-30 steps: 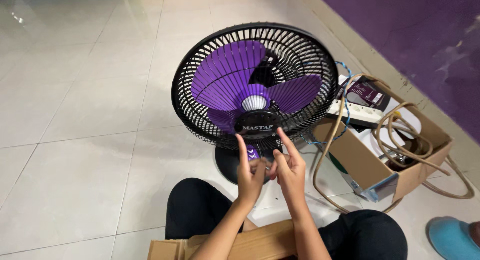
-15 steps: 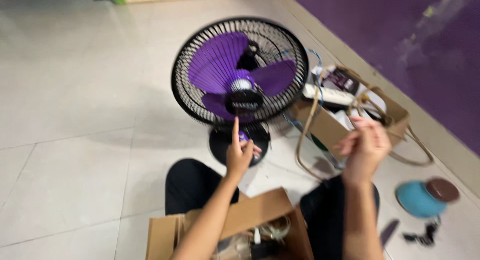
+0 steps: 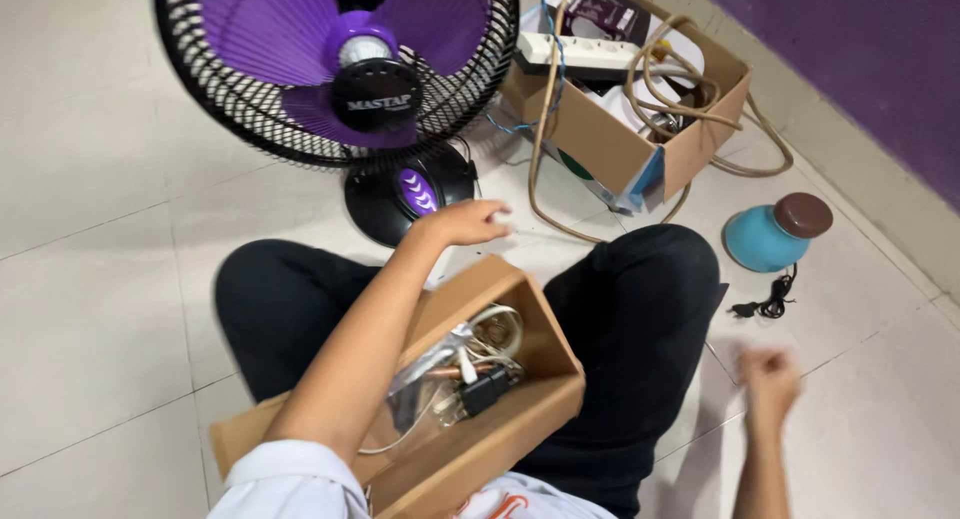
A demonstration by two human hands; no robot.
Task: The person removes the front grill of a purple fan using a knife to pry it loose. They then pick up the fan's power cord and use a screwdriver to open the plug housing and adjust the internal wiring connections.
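We see the left hand (image 3: 468, 222) stretched forward over the lap, fingers curled in with something small and white showing at the fingertips (image 3: 497, 219), though what that piece is we cannot tell. It hovers just in front of the black fan base (image 3: 400, 191), right beside the purple control panel, apart from it rather than pressing on it. The table fan (image 3: 330, 64) stands upright on the tiled floor (image 3: 90, 179), purple blades behind a black wire guard. Down at the right, the right hand (image 3: 768, 379) is blurred and low over the tiles beside the knee; it looks loosely closed, but whether it holds anything we cannot tell. Between the arms, an open cardboard box (image 3: 545, 354) sits on the lap with wires and small parts inside. Farther off, a second cardboard box (image 3: 610, 144) holds a power strip and coiled cable, and a teal jar (image 3: 765, 239) with a brown lid lies near the wall.
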